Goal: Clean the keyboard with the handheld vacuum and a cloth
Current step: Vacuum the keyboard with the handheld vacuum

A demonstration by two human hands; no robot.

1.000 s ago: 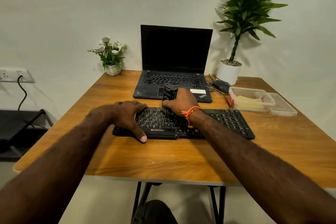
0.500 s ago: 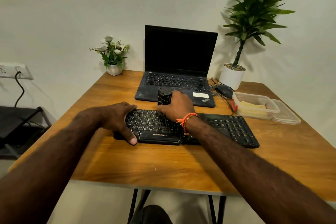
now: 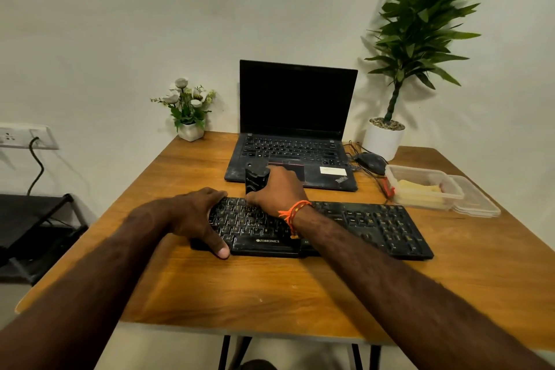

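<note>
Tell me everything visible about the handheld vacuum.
The handheld vacuum is a small black unit, seemingly plastic, with faint lettering on its side. It stands roughly upright on the far edge of the black keyboard, left of centre, just before the laptop. The right hand grips it; its nozzle is hidden.

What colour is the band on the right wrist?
Orange, a thread band on the right wrist, seen in the head view.

The keyboard is black, long and flat, with pale key legends and a white brand mark on its front edge, lying crosswise on the counter. The vacuum is small, black, upright over the keyboard's far-left keys.
</note>
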